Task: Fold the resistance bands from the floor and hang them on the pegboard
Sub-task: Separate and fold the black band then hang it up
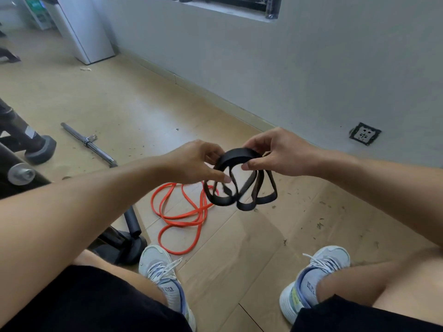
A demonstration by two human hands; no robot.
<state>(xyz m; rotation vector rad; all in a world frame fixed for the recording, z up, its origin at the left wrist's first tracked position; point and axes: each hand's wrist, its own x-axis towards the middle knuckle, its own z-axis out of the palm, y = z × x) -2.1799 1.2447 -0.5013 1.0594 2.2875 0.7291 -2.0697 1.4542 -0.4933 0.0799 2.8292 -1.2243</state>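
Note:
A black resistance band is gathered into several loops that hang in the air in front of me. My right hand pinches the top of the bundle between thumb and fingers. My left hand grips the same bundle from the left, thumb against a hanging loop. An orange resistance band lies tangled on the wooden floor below the hands, just ahead of my left shoe. No pegboard is in view.
A chrome bar lies on the floor at left, near black gym equipment and a black roller foot. A grey wall with a socket runs along the right. My shoes rest on the floor below.

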